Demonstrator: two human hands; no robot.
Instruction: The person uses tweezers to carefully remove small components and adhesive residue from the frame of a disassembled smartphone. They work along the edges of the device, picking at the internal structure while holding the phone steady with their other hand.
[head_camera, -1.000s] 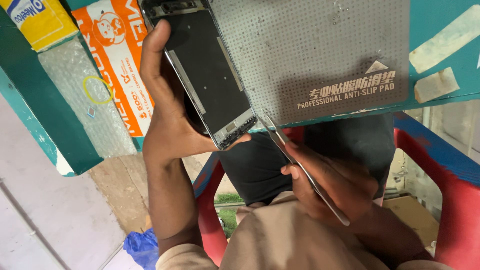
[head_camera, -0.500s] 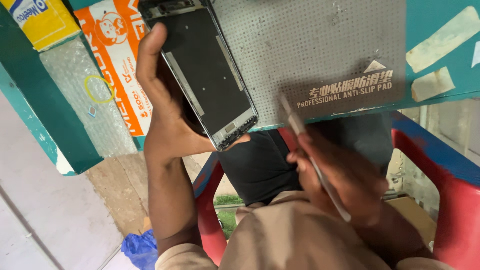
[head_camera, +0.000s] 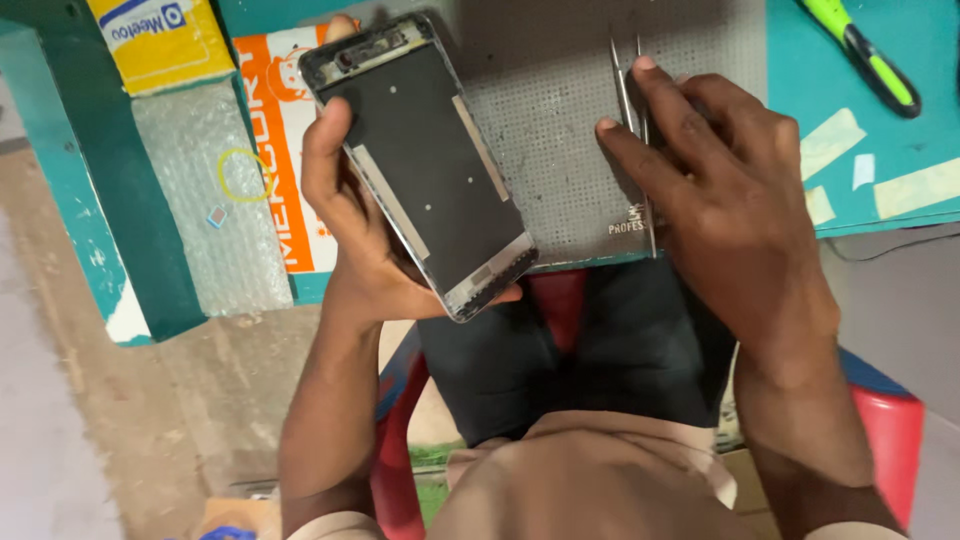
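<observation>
While left hand (head_camera: 360, 240) grips phone frame (head_camera: 425, 165), tweezers (head_camera: 632, 110) underlie right hand (head_camera: 730, 190).

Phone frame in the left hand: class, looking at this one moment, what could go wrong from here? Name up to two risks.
1. The phone frame is gripped only by the left hand, its lower end past the edge of the grey mat; a slip could drop it.
2. The right hand presses on the tweezers; their sharp tips might prick a finger.
</observation>
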